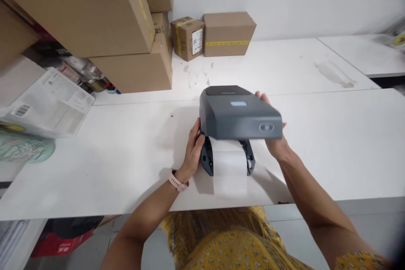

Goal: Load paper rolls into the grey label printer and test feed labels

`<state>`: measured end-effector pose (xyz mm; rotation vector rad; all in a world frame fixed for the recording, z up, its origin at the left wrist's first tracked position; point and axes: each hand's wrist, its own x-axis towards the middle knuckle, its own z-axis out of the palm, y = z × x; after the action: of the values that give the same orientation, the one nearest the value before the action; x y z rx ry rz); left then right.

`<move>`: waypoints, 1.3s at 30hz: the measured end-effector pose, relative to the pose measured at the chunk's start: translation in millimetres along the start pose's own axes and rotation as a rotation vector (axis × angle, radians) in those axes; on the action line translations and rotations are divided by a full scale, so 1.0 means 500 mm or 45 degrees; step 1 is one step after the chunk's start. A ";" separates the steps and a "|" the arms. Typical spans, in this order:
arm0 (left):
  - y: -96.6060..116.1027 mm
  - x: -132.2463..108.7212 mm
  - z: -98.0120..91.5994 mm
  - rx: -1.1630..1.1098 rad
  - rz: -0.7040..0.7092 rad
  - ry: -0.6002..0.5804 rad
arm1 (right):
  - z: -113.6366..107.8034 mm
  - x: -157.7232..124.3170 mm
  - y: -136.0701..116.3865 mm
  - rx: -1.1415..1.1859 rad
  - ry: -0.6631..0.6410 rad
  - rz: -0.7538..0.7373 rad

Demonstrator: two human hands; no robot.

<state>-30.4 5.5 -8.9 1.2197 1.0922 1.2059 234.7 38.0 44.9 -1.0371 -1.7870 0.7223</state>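
Note:
A dark grey label printer stands on the white table, its lid (pixel 240 112) raised and tilted over the base (pixel 207 162). From the base a strip of white label paper (pixel 230 168) runs out toward the table's front edge. My left hand (pixel 193 147) grips the left side of the printer base, thumb on the near corner. On the right, my right hand (pixel 276 141) holds the lid by its right edge; its fingers are partly hidden behind the lid. The inside of the printer is mostly covered by the lid.
Large cardboard boxes (pixel 133 71) are stacked at the back left. Two smaller cartons, one with a label (pixel 187 38) and one plain (pixel 229 33), stand against the wall. At the left edge are a white package (pixel 60 99) and a mint-green cylinder (pixel 28 148).

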 end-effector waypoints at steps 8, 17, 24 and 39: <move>0.025 -0.002 0.000 0.014 0.003 0.027 | 0.031 0.273 0.073 0.037 0.482 0.016; 0.023 0.001 -0.001 0.026 0.048 0.053 | 0.042 0.345 0.031 -0.081 0.530 0.151; 0.016 0.005 0.005 -0.005 0.091 0.105 | 0.055 0.112 -0.053 -0.432 0.181 -0.070; 0.017 0.013 0.001 0.000 0.095 0.112 | -0.037 0.129 -0.121 -0.144 -0.776 -0.040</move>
<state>-30.0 11.5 -0.4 1.2261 1.1190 1.3270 216.3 67.0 128.8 -0.9149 -2.3790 1.0007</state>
